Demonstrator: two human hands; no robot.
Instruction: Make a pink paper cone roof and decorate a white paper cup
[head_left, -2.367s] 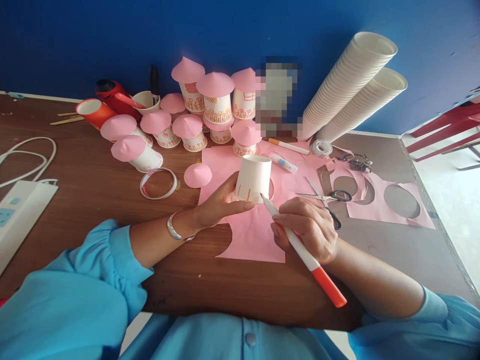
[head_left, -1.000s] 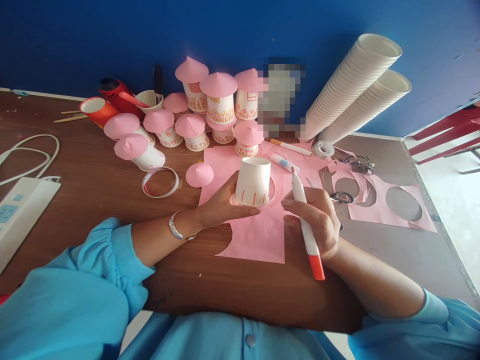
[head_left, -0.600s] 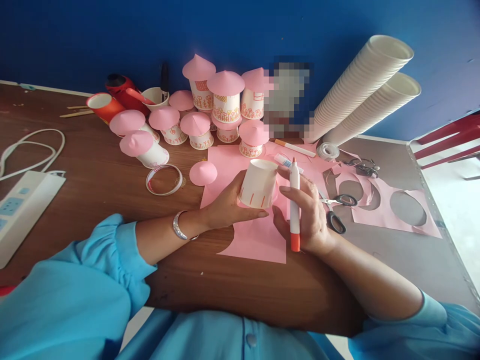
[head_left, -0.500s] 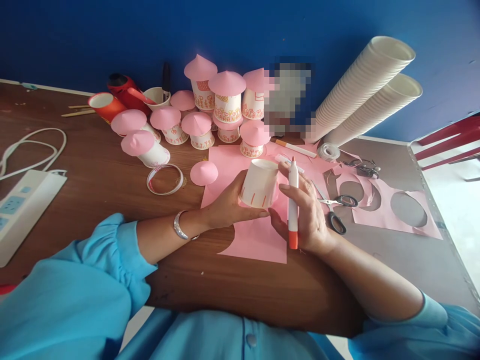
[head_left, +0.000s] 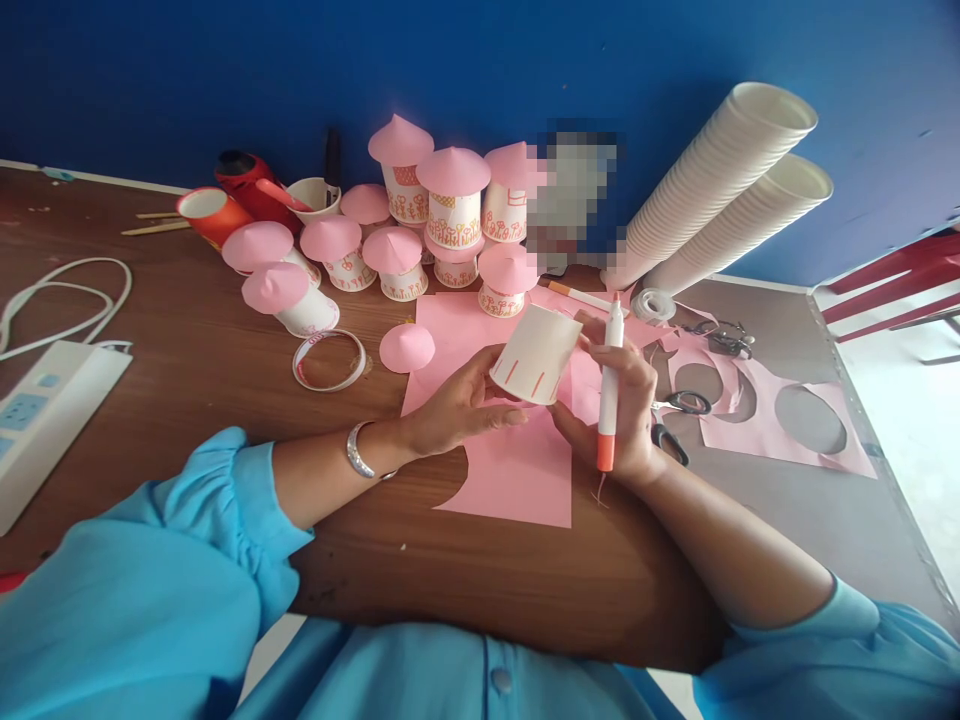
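An upside-down white paper cup [head_left: 537, 352] with a few short orange strokes near its rim tilts between my hands, above pink paper [head_left: 521, 480]. My left hand [head_left: 461, 405] touches the cup's left lower side, its thumb stretched out below. My right hand [head_left: 622, 400] holds a white marker [head_left: 610, 385] upright, its orange tip pointing up, and its fingertips also touch the cup's right side. A loose pink cone [head_left: 407, 348] lies left of the cup. Behind stand several decorated cups with pink cone roofs [head_left: 453, 172].
Two tall stacks of white cups [head_left: 720, 165] lean at the back right. Scissors [head_left: 688, 402], cut pink paper [head_left: 780, 410] and a tape roll [head_left: 655, 305] lie to the right. A tape ring [head_left: 328, 361] and a power strip [head_left: 56, 420] are left.
The cup has tilted and risen slightly to the right. My right hand has moved right and a little up with the marker, and my left thumb has come away from the cup's rim.
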